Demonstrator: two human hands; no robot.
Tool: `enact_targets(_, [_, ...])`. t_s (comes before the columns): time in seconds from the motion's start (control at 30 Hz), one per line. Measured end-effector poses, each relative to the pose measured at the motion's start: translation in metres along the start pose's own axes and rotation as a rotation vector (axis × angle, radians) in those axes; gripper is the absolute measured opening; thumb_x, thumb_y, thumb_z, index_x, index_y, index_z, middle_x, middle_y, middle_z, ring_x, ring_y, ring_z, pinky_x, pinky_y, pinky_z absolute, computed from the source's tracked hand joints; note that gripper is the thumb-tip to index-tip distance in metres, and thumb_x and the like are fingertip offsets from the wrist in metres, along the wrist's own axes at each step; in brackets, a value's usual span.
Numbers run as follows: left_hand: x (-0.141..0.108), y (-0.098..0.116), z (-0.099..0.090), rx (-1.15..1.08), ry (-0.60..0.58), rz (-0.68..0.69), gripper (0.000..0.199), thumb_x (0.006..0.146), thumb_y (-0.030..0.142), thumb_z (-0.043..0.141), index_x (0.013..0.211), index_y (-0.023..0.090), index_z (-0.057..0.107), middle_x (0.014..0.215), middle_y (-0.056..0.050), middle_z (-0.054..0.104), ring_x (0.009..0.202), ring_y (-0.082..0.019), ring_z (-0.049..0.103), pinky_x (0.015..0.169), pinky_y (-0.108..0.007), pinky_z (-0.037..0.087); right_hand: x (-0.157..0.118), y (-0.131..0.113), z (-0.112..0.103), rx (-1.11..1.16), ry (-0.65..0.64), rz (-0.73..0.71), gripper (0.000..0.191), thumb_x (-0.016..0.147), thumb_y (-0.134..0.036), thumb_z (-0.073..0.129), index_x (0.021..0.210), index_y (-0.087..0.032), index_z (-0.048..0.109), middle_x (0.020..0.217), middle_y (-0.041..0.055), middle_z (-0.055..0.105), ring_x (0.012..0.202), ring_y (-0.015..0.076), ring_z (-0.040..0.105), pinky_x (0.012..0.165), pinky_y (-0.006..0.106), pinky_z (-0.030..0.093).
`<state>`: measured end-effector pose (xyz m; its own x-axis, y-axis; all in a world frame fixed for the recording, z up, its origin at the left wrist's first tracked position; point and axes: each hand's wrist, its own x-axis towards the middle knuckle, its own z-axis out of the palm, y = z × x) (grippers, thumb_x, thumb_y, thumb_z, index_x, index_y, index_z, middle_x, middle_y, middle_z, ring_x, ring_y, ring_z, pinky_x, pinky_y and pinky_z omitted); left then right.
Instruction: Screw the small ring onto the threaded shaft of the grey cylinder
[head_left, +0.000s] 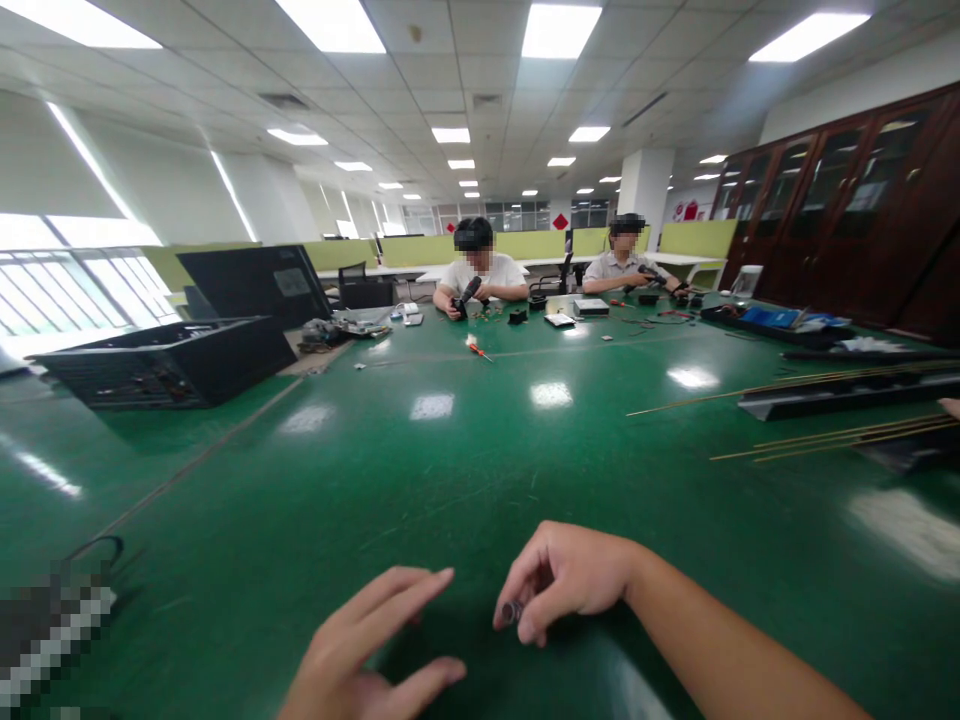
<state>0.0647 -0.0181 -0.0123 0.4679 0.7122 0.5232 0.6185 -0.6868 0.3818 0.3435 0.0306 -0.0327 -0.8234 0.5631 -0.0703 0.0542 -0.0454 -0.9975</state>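
Note:
Between the thumb and fingers of my right hand (574,580) is a small grey metal ring-shaped piece (511,612); its round open end faces me, and the rest is covered by my fingers. To its left, my left hand (375,640) is open, thumb and fingers apart, with nothing between them. Both hands hover low over the green tabletop (465,480) near its front edge, a short gap between them.
A black computer case (172,365) stands at left. An orange screwdriver (478,351) lies mid-table. Thin brass-coloured rods (810,440) and a dark metal channel (840,395) lie at right. Two people (484,275) work across the table with tools. A blurred object (52,630) sits front left.

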Motion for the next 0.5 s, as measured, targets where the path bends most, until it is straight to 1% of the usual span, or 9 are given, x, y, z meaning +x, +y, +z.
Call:
enact_targets(0.03, [0.013,0.009,0.012,-0.089,-0.051,0.064,0.056,0.073,0.035,0.082,0.126,0.037,0.063,0.106,-0.003,0.071,0.085,-0.017,0.071,0.074,-0.021,0.059,-0.002,-0.001,-0.001,0.049,-0.034,0.014,0.028,0.074,-0.030,0.081,0.099,-0.019,0.077,0.068,-0.0037,0.068,0.059,0.0073,0.062,0.062,0.018,0.049])
enact_targets(0.07, [0.025,0.018,0.023,-0.187,-0.081,0.126,0.051,0.076,0.031,0.080,0.124,0.037,0.064,0.103,-0.002,0.071,0.085,-0.017,0.070,0.075,-0.021,0.059,-0.004,-0.001,-0.002,0.097,-0.054,0.028,0.031,0.071,-0.035,0.082,0.097,-0.018,0.077,0.070,-0.0030,0.069,0.060,0.0076,0.063,0.064,0.018,0.050])
enact_targets(0.1, [0.034,0.025,0.033,-0.268,-0.126,0.155,0.044,0.079,0.026,0.077,0.120,0.037,0.066,0.099,-0.002,0.071,0.084,-0.015,0.070,0.074,-0.021,0.058,-0.005,-0.001,-0.003,0.141,-0.067,0.041,0.035,0.068,-0.040,0.084,0.094,-0.017,0.077,0.072,-0.0022,0.070,0.061,0.0082,0.064,0.066,0.020,0.052])
enact_targets(0.13, [0.041,0.030,0.041,-0.340,-0.141,0.166,0.038,0.081,0.023,0.075,0.116,0.036,0.069,0.096,-0.002,0.070,0.082,-0.014,0.069,0.073,-0.021,0.057,-0.005,0.000,-0.004,0.181,-0.075,0.057,0.038,0.063,-0.042,0.086,0.089,-0.016,0.077,0.073,-0.0013,0.071,0.061,0.0090,0.065,0.067,0.021,0.053])
enact_targets(0.2, [0.047,0.036,0.051,-0.440,-0.134,0.130,0.028,0.082,0.018,0.074,0.106,0.033,0.072,0.092,-0.002,0.069,0.079,-0.013,0.068,0.070,-0.020,0.055,-0.003,0.004,-0.008,0.234,-0.084,0.090,0.042,0.055,-0.042,0.090,0.082,-0.013,0.076,0.074,0.0004,0.072,0.060,0.0103,0.066,0.065,0.022,0.054])
enact_targets(0.23, [0.047,0.037,0.054,-0.475,-0.109,0.105,0.024,0.081,0.017,0.075,0.101,0.031,0.073,0.090,-0.002,0.069,0.078,-0.012,0.068,0.069,-0.019,0.055,-0.001,0.007,-0.009,0.244,-0.087,0.107,0.043,0.051,-0.039,0.092,0.081,-0.012,0.076,0.074,0.0009,0.072,0.059,0.0104,0.066,0.064,0.022,0.054])
enact_targets(0.33, [0.043,0.036,0.059,-0.531,-0.055,0.064,0.016,0.081,0.015,0.074,0.091,0.026,0.071,0.090,0.000,0.072,0.081,-0.012,0.070,0.074,-0.019,0.056,0.004,0.014,-0.015,0.219,-0.033,0.106,0.041,0.053,-0.033,0.093,0.084,-0.012,0.076,0.075,0.0014,0.073,0.060,0.0096,0.066,0.065,0.020,0.054])
enact_targets(0.43, [0.039,0.035,0.059,-0.503,-0.024,0.055,0.019,0.085,0.012,0.069,0.096,0.027,0.070,0.092,0.002,0.075,0.085,-0.011,0.071,0.079,-0.018,0.056,0.004,0.018,-0.024,0.164,0.001,0.100,0.047,0.052,-0.030,0.094,0.092,-0.013,0.077,0.076,0.0008,0.073,0.065,0.0106,0.067,0.068,0.021,0.053])
enact_targets(0.5, [0.037,0.035,0.058,-0.440,0.014,0.033,0.022,0.086,0.013,0.067,0.101,0.028,0.069,0.092,0.003,0.075,0.084,-0.011,0.071,0.078,-0.017,0.057,0.001,0.019,-0.030,0.132,0.008,0.116,0.052,0.050,-0.029,0.094,0.097,-0.014,0.077,0.076,0.0009,0.074,0.067,0.0117,0.067,0.067,0.021,0.052])
